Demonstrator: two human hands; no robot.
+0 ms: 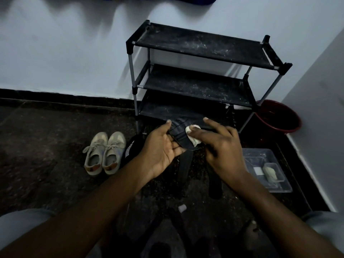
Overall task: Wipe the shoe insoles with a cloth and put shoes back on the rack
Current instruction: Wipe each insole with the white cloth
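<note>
The dark insole [179,135] is held up off the floor in front of the lowest shelf of the shoe rack [195,43]. Its long axis seems to run from a rounded end near the person, low and to the right, up and away toward the rack. In this dim light its far end merges with the black shelf behind it, so its full outline is hard to make out. A few ribbed lines cross its upper face. It lies between the two hands. The left hand [160,149] is palm up beneath its left side, with the thumb laid along the far edge and the fingers curled in against the near edge, gripping it. The right hand [221,146] comes over from the right and pins a small white cloth [192,135] to the insole with its thumb. Its forefinger stretches out beyond the cloth, and its other fingers bend down where their tips cannot be seen. On the floor to the left, a pair of beige sneakers [104,153] stands side by side, toes toward the wall. Just right of them lies a black shoe [130,149] partly covered by the left wrist. Dark strips lie on the floor below the hands, too dim to identify. A red basin [279,118] sits right of the rack, partly behind its leg, with a clear plastic box [270,174] nearer the person.
</note>
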